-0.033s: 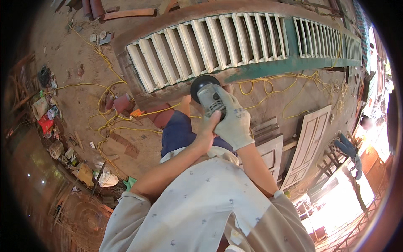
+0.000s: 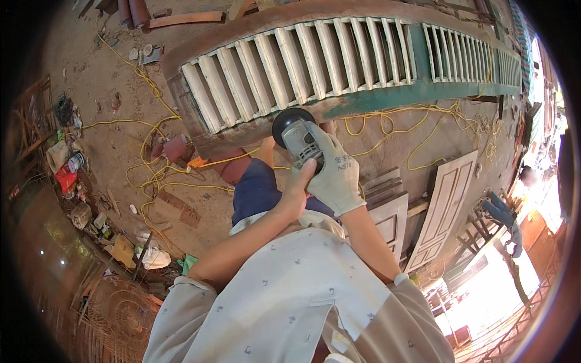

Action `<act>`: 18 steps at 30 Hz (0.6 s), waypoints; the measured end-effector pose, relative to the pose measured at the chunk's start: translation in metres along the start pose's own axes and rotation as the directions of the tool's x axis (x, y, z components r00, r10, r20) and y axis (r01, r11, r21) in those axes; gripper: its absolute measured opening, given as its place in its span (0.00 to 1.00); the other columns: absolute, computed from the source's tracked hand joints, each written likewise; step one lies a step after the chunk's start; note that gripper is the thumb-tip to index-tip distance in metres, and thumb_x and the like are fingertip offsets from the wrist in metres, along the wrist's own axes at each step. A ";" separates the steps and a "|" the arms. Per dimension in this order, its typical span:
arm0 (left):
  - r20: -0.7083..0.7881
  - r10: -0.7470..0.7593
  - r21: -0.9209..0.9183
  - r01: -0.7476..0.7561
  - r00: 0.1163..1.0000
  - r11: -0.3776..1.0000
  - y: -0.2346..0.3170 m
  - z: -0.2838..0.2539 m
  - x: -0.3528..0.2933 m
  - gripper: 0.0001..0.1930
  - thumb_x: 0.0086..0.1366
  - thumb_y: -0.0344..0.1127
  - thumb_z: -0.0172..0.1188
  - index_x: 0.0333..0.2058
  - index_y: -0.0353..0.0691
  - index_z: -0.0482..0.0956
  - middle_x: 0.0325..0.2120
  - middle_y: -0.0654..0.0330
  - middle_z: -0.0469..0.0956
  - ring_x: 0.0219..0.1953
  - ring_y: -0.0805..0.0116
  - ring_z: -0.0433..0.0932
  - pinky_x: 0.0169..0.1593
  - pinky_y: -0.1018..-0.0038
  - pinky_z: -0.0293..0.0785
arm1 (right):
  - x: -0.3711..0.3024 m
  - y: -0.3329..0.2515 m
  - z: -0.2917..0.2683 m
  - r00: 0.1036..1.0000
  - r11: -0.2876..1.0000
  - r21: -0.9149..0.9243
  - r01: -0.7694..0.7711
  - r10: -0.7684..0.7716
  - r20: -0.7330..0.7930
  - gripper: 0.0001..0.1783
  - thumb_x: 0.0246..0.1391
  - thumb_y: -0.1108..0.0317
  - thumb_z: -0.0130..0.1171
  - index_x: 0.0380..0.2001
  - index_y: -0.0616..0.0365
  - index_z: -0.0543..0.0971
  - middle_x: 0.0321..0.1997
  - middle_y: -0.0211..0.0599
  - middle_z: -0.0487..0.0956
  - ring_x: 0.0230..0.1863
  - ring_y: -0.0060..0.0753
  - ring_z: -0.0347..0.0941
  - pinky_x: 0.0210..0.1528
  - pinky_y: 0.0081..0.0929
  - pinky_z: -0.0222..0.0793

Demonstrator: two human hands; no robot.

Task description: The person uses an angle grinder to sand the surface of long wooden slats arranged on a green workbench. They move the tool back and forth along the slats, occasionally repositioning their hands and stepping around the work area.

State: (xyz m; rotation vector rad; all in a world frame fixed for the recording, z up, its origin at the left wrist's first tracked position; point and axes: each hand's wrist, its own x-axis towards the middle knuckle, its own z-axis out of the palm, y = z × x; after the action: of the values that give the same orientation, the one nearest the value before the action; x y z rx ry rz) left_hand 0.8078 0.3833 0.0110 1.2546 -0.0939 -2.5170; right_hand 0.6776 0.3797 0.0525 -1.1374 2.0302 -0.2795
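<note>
An angle grinder (image 2: 301, 144) with a round black disc guard is in both my hands, over the near edge of a louvered shutter door (image 2: 242, 130). My bare left hand (image 2: 295, 192) is closed round the rear of the grinder's body, thumb on top. In a white work glove, my right hand (image 2: 338, 176) wraps the grinder's right side, nearer the disc. The door's near rail is bare brown wood on the left and green paint on the right, with pale slats between the rails. Whether the disc touches the wood is hidden.
Yellow cable (image 2: 158, 130) lies tangled over the dirt floor on both sides. A reddish stool or box (image 2: 233, 166) stands under the door beside my leg. Panelled doors (image 2: 445, 209) lean at the right. Clutter (image 2: 68, 175) and a round fan (image 2: 124, 317) are at the left.
The grinder and both hands have shifted very slightly to the left along the door's near rail. Both hands keep their grip.
</note>
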 end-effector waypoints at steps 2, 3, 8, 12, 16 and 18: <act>0.021 0.000 0.009 0.000 1.000 1.000 -0.001 -0.002 0.005 0.26 0.80 0.56 0.55 0.66 0.46 0.74 0.54 0.66 0.84 0.52 0.77 0.85 0.49 0.74 0.84 | 0.001 0.009 0.005 1.000 1.000 -0.008 0.006 -0.006 -0.024 0.46 0.47 0.59 0.70 0.73 0.41 0.70 0.68 0.47 0.77 0.56 0.57 0.84 0.55 0.48 0.80; -0.019 -0.016 -0.018 0.015 1.000 1.000 -0.003 0.004 0.011 0.26 0.80 0.56 0.56 0.65 0.45 0.75 0.52 0.64 0.85 0.50 0.77 0.85 0.48 0.75 0.84 | 0.003 0.011 -0.001 0.998 0.999 0.039 0.012 -0.010 -0.054 0.46 0.48 0.59 0.71 0.74 0.40 0.70 0.69 0.48 0.77 0.58 0.57 0.83 0.57 0.48 0.80; 0.086 -0.050 0.099 0.042 0.995 0.994 -0.006 0.035 0.039 0.26 0.77 0.58 0.59 0.60 0.43 0.78 0.43 0.67 0.83 0.40 0.78 0.81 0.42 0.77 0.79 | 0.009 0.029 -0.028 0.983 0.996 0.058 -0.064 0.073 -0.166 0.46 0.48 0.58 0.74 0.73 0.45 0.72 0.65 0.51 0.81 0.59 0.57 0.83 0.58 0.46 0.80; 0.124 -0.098 0.156 0.078 0.988 0.985 -0.004 0.043 0.043 0.28 0.77 0.61 0.59 0.58 0.42 0.78 0.46 0.67 0.83 0.42 0.79 0.81 0.44 0.77 0.79 | 0.005 0.026 -0.035 0.961 0.983 0.128 -0.134 0.161 -0.227 0.45 0.48 0.56 0.76 0.71 0.47 0.75 0.62 0.51 0.84 0.59 0.56 0.83 0.58 0.46 0.79; 0.073 -0.042 0.080 0.037 0.996 0.996 -0.013 0.009 0.029 0.29 0.78 0.60 0.58 0.63 0.42 0.75 0.50 0.66 0.82 0.48 0.76 0.82 0.49 0.75 0.81 | 0.001 0.021 -0.008 0.981 0.999 0.041 -0.010 0.017 -0.192 0.46 0.48 0.58 0.74 0.72 0.45 0.72 0.67 0.49 0.80 0.57 0.57 0.83 0.57 0.47 0.80; 0.012 0.023 0.007 -0.023 1.000 1.000 -0.010 -0.007 0.013 0.29 0.79 0.57 0.56 0.66 0.42 0.73 0.54 0.64 0.82 0.53 0.73 0.82 0.54 0.72 0.81 | 0.000 0.003 0.005 0.997 1.000 -0.022 0.003 -0.005 -0.083 0.47 0.48 0.59 0.72 0.73 0.43 0.71 0.68 0.48 0.77 0.56 0.57 0.84 0.55 0.47 0.81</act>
State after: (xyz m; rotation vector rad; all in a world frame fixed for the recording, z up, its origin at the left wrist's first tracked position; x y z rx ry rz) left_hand 0.8040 0.3894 -0.0051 1.2341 -0.1189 -2.5071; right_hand 0.6793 0.3824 0.0469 -1.1604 2.1090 -0.3119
